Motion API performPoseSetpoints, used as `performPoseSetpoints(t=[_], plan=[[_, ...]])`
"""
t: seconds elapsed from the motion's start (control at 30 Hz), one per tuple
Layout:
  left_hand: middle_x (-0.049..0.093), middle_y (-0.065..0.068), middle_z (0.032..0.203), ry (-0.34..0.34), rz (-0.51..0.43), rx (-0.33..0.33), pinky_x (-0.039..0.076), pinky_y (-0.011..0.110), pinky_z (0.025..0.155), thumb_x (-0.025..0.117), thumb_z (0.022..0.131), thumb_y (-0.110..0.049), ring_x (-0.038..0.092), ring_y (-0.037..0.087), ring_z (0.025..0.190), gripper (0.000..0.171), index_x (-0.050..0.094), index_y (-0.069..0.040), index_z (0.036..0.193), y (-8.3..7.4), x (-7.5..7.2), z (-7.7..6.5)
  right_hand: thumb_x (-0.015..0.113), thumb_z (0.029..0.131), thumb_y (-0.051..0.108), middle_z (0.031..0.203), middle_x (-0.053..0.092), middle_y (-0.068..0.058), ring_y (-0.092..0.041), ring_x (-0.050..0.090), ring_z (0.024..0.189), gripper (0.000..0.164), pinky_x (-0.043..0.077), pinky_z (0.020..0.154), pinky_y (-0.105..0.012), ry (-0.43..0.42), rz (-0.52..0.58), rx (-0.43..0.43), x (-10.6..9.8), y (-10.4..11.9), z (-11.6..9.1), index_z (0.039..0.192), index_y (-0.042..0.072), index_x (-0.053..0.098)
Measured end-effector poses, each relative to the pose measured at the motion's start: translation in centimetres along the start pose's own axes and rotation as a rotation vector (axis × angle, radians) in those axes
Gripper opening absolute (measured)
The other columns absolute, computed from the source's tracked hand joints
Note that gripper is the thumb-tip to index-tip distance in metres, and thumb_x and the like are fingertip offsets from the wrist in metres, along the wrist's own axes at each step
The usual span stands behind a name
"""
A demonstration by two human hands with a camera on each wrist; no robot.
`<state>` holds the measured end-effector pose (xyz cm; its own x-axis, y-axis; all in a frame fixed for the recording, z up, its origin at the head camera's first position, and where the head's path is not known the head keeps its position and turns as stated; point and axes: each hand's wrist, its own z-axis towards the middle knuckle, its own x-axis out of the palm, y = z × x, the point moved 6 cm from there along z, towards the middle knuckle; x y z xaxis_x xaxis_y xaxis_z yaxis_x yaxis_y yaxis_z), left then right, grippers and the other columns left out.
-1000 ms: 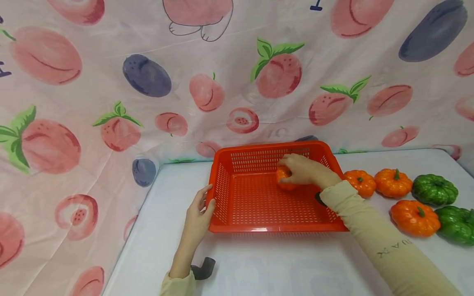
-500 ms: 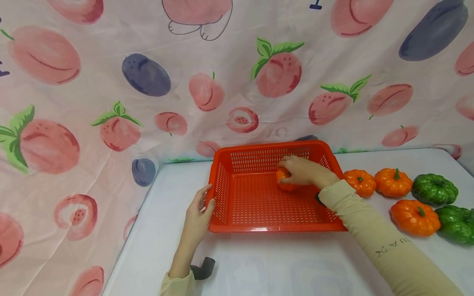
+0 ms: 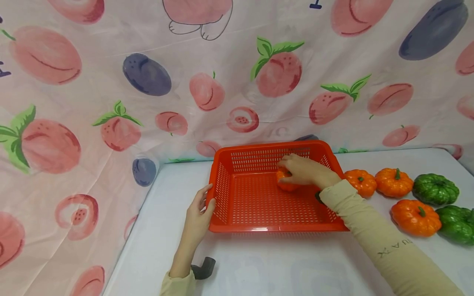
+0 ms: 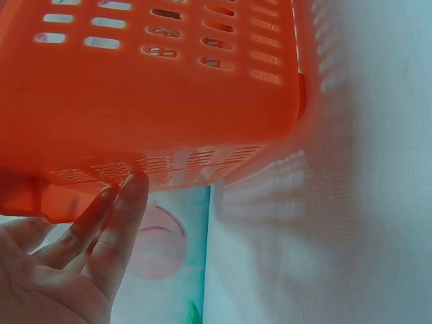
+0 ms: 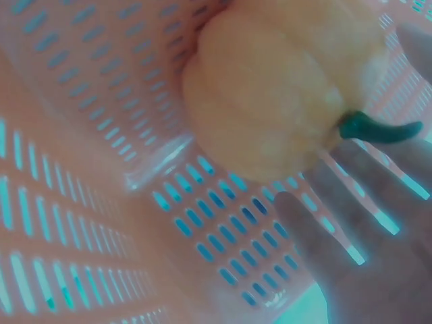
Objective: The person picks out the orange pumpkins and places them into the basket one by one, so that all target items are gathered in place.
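A red-orange slotted plastic basket (image 3: 266,228) sits on the white table. Inside it, towards the back right, lies a small orange pumpkin (image 3: 283,175), partly hidden by my right hand (image 3: 305,170). The fingers of that hand bend over the pumpkin and hold it from above. In the right wrist view the pumpkin (image 5: 263,88) shows its ribs and a green stem, with the fingers alongside. My left hand (image 3: 196,222) is at the basket's left side. In the left wrist view its fairly straight fingers (image 4: 121,229) touch the outside of the basket (image 4: 155,108).
Right of the basket stand more orange pumpkins, such as the nearest one (image 3: 416,218), and two green pumpkins (image 3: 435,189) farther right. A fruit-printed cloth (image 3: 237,82) hangs behind and to the left. A dark wrist-camera piece (image 3: 203,268) shows by the left wrist.
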<state>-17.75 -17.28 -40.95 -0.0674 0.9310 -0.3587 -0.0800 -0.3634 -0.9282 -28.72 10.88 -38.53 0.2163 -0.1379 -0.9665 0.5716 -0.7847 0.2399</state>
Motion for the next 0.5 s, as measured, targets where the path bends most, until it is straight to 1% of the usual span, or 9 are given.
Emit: performPoseSetpoints(t=[0.1,0.33,0.5], plan=[[0.053,0.014,0.144,0.0,-0.001,-0.002,0.056,0.046,0.092,0.057,0.101,-0.014,0.06,0.032,0.122,0.046,0.048,-0.016,0.146,0.0,0.0,0.0,0.068,0.094,0.032,0.139,0.052,-0.028,-0.047,0.044,0.133,0.054,0.038,0.109,-0.057,-0.011,-0.015,-0.009,-0.3,0.2,-0.1,0.132,-0.005,0.058],[0.054,0.016,0.143,-0.006,0.011,0.009,0.055,0.047,0.093,0.058,0.1,-0.011,0.061,0.032,0.122,0.046,0.048,-0.015,0.145,0.0,0.0,0.0,0.071,0.092,0.032,0.138,0.052,-0.027,-0.049,0.042,0.134,0.056,0.036,0.111,-0.058,-0.029,-0.023,-0.027,-1.0,0.4,-0.6,0.132,-0.004,0.058],[0.055,0.017,0.141,-0.011,0.02,0.015,0.055,0.048,0.093,0.058,0.1,-0.01,0.061,0.033,0.121,0.046,0.048,-0.014,0.145,0.0,0.1,0.0,0.072,0.091,0.031,0.137,0.054,-0.025,-0.046,0.045,0.132,0.055,0.041,0.107,-0.056,-0.046,-0.028,-0.029,-1.7,0.7,-1.1,0.131,-0.003,0.059]])
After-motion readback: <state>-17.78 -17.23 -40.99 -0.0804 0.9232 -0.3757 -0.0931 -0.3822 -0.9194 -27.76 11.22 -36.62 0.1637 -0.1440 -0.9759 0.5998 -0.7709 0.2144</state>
